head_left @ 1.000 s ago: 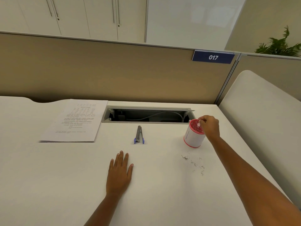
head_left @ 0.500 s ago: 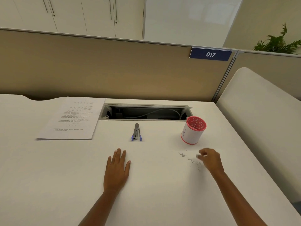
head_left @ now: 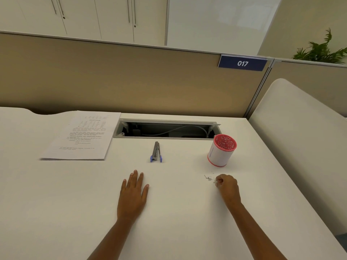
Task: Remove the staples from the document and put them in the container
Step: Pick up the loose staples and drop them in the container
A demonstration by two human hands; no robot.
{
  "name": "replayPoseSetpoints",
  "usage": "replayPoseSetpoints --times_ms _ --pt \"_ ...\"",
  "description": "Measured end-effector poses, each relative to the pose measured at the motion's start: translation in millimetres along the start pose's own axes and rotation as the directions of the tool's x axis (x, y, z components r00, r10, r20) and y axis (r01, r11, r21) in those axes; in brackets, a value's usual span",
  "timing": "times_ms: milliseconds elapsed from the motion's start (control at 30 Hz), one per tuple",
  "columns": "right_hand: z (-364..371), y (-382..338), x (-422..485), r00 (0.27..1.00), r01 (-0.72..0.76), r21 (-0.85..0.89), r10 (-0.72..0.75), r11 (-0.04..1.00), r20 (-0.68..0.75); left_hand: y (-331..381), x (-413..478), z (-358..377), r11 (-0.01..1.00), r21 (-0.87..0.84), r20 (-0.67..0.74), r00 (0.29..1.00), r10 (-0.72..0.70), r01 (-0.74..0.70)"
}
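Pinched narrow with the right hand (head_left: 227, 187): fingertips bunched down onto the loose staples (head_left: 208, 178), scattered on the desk (head_left: 178, 212) toward its right edge. Unclear whether any lifted clear yet. Best done by gathering several into one pinch, pressing lightly and rolling the tips together, then checking for danglers before carrying. Just beyond, toward the far right corner, the red-rimmed container (head_left: 222, 150), upright and open-topped; release low over its mouth. Flat and relaxed near the desk's middle, the left hand (head_left: 133, 193). Farther back, the staple remover (head_left: 156, 152); toward the far left corner, the document (head_left: 80, 136).
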State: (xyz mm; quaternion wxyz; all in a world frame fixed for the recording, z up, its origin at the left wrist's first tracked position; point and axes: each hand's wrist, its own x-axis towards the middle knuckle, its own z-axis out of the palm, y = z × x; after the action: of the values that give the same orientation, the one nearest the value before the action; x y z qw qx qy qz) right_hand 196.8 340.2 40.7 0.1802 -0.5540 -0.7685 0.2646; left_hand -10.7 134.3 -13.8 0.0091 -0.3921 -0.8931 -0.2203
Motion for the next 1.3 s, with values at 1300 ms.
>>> replayPoseSetpoints --times_ms 1300 --pt "-67 -46 54 0.992 -0.047 0.657 0.113 0.753 -0.058 -1 2 -4 0.997 0.083 0.072 0.997 0.001 -0.008"
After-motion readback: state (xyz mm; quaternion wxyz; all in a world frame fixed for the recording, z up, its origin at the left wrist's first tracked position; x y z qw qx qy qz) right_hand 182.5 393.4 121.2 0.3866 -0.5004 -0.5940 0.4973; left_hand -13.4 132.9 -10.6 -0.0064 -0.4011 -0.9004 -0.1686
